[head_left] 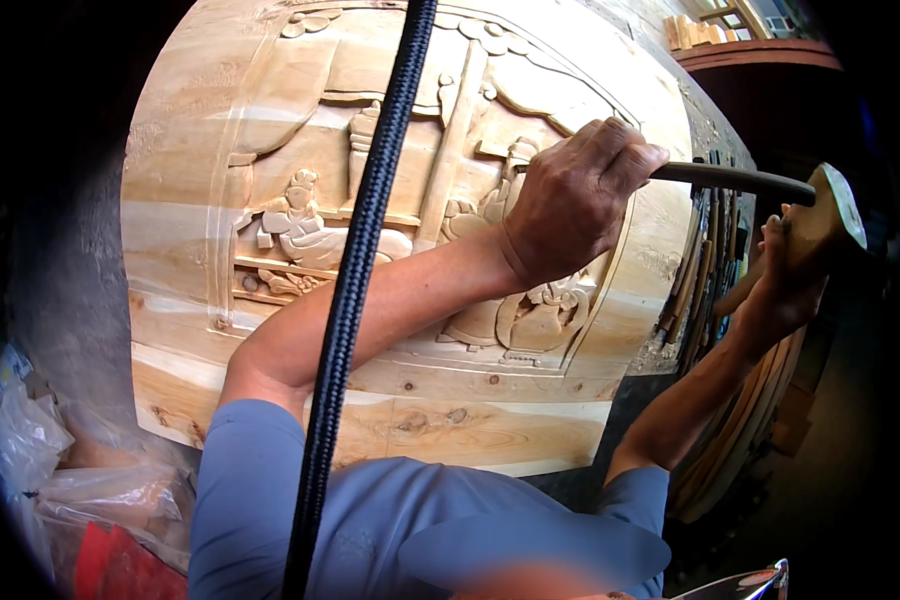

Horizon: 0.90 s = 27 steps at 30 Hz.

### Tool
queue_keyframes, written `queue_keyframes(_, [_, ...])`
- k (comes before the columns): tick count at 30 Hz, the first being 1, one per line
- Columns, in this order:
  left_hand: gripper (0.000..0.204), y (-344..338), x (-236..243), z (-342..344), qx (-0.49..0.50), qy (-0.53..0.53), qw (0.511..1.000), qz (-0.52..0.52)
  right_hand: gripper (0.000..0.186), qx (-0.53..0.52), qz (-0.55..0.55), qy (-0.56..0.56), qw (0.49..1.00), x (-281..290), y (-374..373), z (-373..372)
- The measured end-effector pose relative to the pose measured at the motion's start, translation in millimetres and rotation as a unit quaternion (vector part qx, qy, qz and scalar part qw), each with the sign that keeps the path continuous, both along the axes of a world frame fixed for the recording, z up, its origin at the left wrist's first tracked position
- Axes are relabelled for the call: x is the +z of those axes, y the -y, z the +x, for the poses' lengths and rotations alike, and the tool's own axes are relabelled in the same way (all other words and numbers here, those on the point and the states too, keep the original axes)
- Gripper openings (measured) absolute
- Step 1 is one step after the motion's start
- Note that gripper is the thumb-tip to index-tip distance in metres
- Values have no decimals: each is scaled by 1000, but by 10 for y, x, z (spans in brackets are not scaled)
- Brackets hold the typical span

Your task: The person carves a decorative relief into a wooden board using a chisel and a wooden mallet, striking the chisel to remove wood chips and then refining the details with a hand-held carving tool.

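My left hand (580, 200) is closed around a carving chisel (735, 178) and rests over the right part of a carved wooden relief panel (510, 440). The chisel's long dark shaft points right; its cutting end is hidden by my fist. At the far right, my right hand (785, 260) is wrapped round a wooden mallet (832, 222). The mallet's head meets the chisel's butt end, or nearly so. Carved into the pale wood are a reclining figure (315, 235), a post (455, 150) and scalloped drapery. Part of the carving lies under my left forearm.
A black braided cord (365, 240) crosses the view from top to bottom. Several chisels and gouges (705, 240) lie in a row beside the panel's right edge. Clear plastic bags (100, 490) and a red piece (120, 565) are at the lower left. Wood blocks (695, 32) sit at the far right.
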<state>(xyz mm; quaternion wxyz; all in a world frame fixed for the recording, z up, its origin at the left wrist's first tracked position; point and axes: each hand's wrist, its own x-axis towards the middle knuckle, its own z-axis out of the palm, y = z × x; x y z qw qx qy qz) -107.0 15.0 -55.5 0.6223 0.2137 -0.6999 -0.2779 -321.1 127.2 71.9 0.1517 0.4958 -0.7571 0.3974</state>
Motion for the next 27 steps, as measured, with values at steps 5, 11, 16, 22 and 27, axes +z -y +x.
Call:
queue_keyframes(5, [24, -154, 21, 87, 42, 68, 990, -114, 65, 7, -50, 70, 996, -79, -106, 78])
queue_keyframes(11, [34, -191, -23, 50, -60, 40, 989, -130, 48, -21, -66, 119, 990, -69, -272, 78])
queue_keyframes(16, [45, -153, -35, 46, -65, 48, 989, -124, 42, -9, -83, 129, 988, -234, -365, 72])
queue_keyframes(22, [32, -116, -31, 1, -46, 53, 993, -91, 37, 34, -79, 128, 988, -360, -428, -23])
queue_keyframes(27, [27, -121, -15, 20, -56, 58, 994, -68, 42, 5, -74, 163, 984, -364, -441, 19])
